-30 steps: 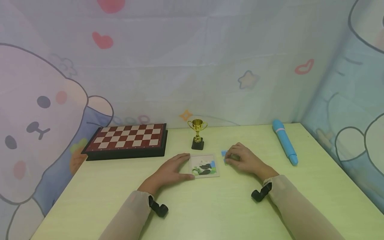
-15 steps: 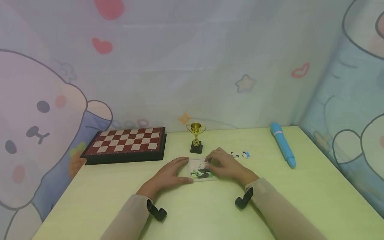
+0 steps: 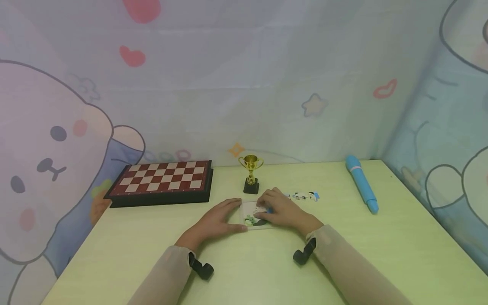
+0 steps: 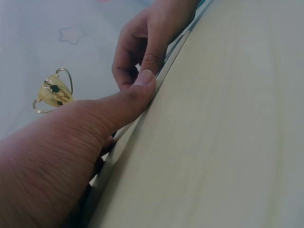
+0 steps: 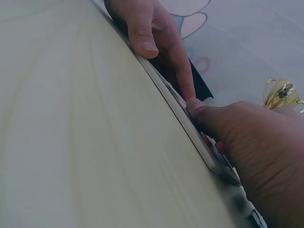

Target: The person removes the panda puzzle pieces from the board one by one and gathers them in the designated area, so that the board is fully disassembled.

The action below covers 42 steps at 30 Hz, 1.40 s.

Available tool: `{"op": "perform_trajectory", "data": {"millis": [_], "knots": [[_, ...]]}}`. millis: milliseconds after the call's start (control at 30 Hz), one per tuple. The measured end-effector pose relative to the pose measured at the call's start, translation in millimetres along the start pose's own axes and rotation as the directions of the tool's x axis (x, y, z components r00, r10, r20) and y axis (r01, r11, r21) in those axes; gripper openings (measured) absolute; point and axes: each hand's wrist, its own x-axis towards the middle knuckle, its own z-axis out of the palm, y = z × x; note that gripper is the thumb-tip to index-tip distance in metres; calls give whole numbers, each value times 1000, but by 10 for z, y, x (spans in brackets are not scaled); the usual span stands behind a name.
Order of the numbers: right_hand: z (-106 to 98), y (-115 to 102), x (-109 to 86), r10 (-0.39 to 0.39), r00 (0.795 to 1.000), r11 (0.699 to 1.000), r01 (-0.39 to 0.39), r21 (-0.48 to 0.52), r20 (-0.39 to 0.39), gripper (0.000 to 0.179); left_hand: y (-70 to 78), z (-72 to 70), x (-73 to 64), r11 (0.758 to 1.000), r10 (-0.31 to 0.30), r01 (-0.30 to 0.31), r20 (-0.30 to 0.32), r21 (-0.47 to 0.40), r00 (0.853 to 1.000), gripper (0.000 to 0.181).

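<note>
A small square panda puzzle in a pale tray [image 3: 249, 228] lies flat on the table in the head view. My left hand [image 3: 216, 221] holds the tray's left side, thumb at the near corner and fingertips at the far one. Over the tray's right part, my right hand [image 3: 280, 209] has its fingers bent down, thumb and fingertips together on a puzzle piece [image 3: 260, 209] that they mostly hide. Green, black and white picture parts show inside the tray. Several loose pieces [image 3: 305, 196] with panda faces and blue corners lie beyond the right hand.
Behind the tray stands a gold trophy cup [image 3: 250, 174] on a black base. A red and white chessboard box [image 3: 162, 182] sits at the back left. A blue capped pen-like stick [image 3: 361, 183] lies at the right. A patterned cloth [image 3: 282, 93] hangs behind the table.
My right hand has moved left from the loose pieces onto the tray, then shifted slightly further left over it. The left hand has stayed at the tray's left side.
</note>
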Motion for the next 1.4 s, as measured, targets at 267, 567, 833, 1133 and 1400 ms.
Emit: {"op": "perform_trajectory", "data": {"millis": [267,567,833,1133,1400], "knots": [[7,-15,-4,37,999,999,-37,21,21,35,20,-13,-13,1000,9,-9,-5,-1,1000,94],[-15,-20,-12,71,997,995,-73,62,26,36,9,2,-2,1000,-1,1,-2,6,1000,95],[-50,-47,-6,80,996,986,-83,142,30,42,-19,5,10,1000,1,-1,-4,21,1000,96],[-53,-35,6,31,999,990,-33,135,22,45,-15,-8,11,1000,2,-2,-2,9,1000,96],[-48,-19,-14,-13,1000,987,15,161,-11,41,-13,1,14,1000,4,-4,3,14,1000,95]]}}
